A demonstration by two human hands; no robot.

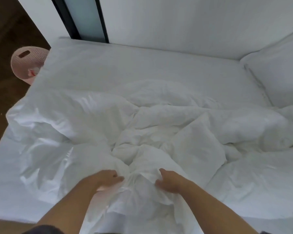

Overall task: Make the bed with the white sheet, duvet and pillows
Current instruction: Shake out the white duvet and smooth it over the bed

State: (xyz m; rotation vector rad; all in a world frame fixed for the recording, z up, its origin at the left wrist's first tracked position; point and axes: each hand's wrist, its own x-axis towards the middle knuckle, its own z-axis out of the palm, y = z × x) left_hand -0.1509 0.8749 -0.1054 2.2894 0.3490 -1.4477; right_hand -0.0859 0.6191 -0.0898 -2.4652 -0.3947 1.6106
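White crumpled duvet [159, 119], step in hand: spreading was judged under way; the cover was not yet flat.
Left hand [107, 179]: fingers closed on a bunch of duvet fabric at the near edge.
Right hand [169, 183]: thumb raised, fingers curled into the same bunch, just beside the left hand.
Next move: judged to call for finding the duvet's edge or corners, then lifting and drawing it toward the pillow end; the twisted middle could resist.
Duvet position: heaped across the middle and near side of the bed, one corner hanging off the left edge.
Duvet condition: deeply creased, folds converging on the gripped bunch.
Smooth white fitted sheet [125, 61]: exposed on the far part.
Plump white pillow [277, 76]: at the right end, against the wall.
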